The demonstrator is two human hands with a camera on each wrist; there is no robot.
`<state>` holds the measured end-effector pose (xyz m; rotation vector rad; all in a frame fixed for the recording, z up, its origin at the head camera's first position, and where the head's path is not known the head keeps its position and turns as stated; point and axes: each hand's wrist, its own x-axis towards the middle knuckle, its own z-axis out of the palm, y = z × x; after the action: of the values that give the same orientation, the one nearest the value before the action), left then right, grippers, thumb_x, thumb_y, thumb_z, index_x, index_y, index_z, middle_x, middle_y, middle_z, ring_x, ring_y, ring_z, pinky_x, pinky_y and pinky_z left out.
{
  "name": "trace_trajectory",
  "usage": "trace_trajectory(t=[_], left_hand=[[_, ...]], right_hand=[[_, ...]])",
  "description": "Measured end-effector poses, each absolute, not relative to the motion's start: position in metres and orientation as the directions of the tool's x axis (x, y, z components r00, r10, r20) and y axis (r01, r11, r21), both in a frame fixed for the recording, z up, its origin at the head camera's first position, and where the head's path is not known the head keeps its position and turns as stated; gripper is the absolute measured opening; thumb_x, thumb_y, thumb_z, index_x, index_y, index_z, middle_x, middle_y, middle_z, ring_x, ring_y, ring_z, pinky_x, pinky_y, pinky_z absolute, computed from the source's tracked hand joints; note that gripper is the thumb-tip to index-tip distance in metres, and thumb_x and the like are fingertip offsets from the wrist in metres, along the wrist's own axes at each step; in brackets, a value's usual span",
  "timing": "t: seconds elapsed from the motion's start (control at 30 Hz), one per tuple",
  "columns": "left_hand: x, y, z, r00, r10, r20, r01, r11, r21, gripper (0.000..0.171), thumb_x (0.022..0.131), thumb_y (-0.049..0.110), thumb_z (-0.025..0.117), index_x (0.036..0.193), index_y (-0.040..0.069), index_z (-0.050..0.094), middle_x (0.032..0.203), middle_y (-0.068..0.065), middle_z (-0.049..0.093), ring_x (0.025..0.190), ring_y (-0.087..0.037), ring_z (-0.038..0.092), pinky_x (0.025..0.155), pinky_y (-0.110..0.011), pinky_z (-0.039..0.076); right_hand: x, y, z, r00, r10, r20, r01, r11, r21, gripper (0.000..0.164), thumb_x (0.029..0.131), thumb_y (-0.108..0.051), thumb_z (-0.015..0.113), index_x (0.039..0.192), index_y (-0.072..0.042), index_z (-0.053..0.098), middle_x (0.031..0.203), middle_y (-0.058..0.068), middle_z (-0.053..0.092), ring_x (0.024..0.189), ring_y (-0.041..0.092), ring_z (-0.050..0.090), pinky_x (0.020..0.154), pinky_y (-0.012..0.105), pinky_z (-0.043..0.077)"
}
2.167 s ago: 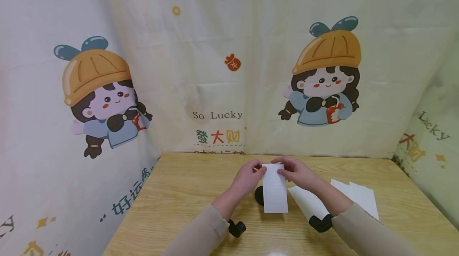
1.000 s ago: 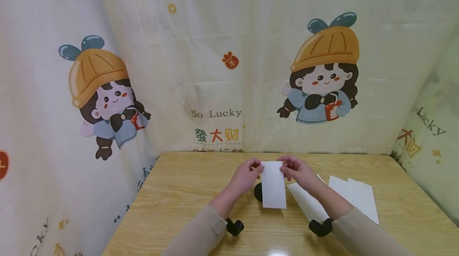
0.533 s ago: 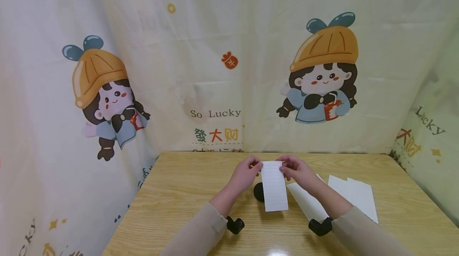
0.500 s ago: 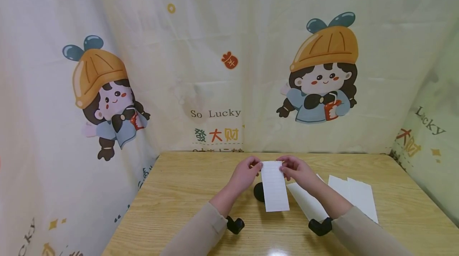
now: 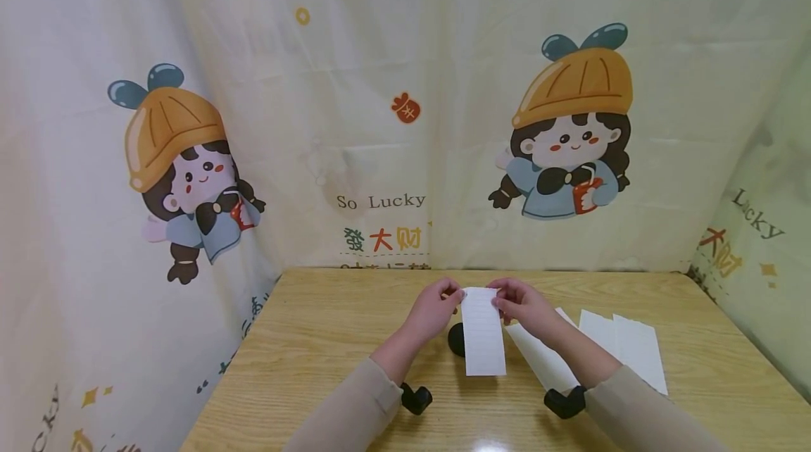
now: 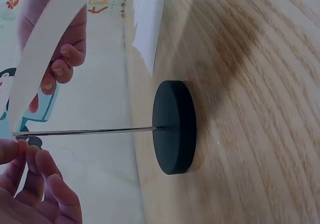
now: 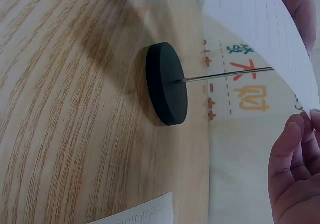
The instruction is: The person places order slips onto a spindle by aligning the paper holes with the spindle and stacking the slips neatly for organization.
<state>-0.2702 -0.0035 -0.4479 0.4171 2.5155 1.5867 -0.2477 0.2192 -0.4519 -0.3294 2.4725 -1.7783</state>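
Note:
A narrow ruled white paper slip hangs in front of a memo holder, which has a round black base and a thin upright metal rod. My left hand pinches at the top of the rod, where the slip's upper left corner meets it. Whether those fingertips also catch the paper is hard to tell. On the other side, my right hand pinches the slip's upper right edge between thumb and fingers. In the right wrist view the slip curves past the rod and covers its upper end.
Several white paper sheets lie on the right side of the wooden table, one of them partly under my right forearm. Black wrist cameras sit at both wrists. A printed curtain stands behind the table.
Both hands stay near the rod's top throughout. The slip's lower end has swung slightly left over the last half second, and my right hand has shifted a little left.

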Motion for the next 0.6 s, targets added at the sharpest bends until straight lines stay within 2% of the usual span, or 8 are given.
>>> trace_trajectory(t=[0.2,0.4,0.6], left_hand=[[-0.27,-0.004,-0.458,-0.951,0.309,0.003,0.151,0.457,0.877,0.014,0.101,0.031,0.059,0.097,0.019,0.065,0.088,0.0,0.063,0.076,-0.014,0.057,0.063,-0.031,0.046],[-0.269,-0.006,-0.462,-0.948,0.319,0.017,0.182,0.497,0.849,0.013,0.1,0.028,0.061,0.097,0.017,0.066,0.087,0.005,0.061,0.078,-0.013,0.056,0.07,-0.032,0.047],[-0.267,-0.007,-0.463,-0.95,0.313,-0.003,0.181,0.558,0.81,0.012,0.099,0.029,0.062,0.097,0.018,0.067,0.092,0.007,0.061,0.083,-0.014,0.053,0.075,-0.035,0.046]], right_hand=[[-0.246,0.22,-0.457,-0.972,-0.23,0.039,-0.111,0.309,-0.944,0.034,0.098,-0.011,0.062,0.129,0.001,0.054,0.092,0.013,0.057,0.078,0.024,0.058,0.068,0.037,0.056],[-0.244,0.22,-0.462,-0.965,-0.257,-0.044,-0.042,0.321,-0.946,0.038,0.098,-0.015,0.063,0.132,-0.003,0.052,0.096,0.013,0.055,0.082,0.025,0.06,0.07,0.042,0.056],[-0.243,0.219,-0.465,-0.956,-0.28,-0.084,-0.012,0.323,-0.946,0.039,0.098,-0.015,0.062,0.133,-0.003,0.05,0.097,0.014,0.054,0.082,0.027,0.06,0.066,0.039,0.056]])
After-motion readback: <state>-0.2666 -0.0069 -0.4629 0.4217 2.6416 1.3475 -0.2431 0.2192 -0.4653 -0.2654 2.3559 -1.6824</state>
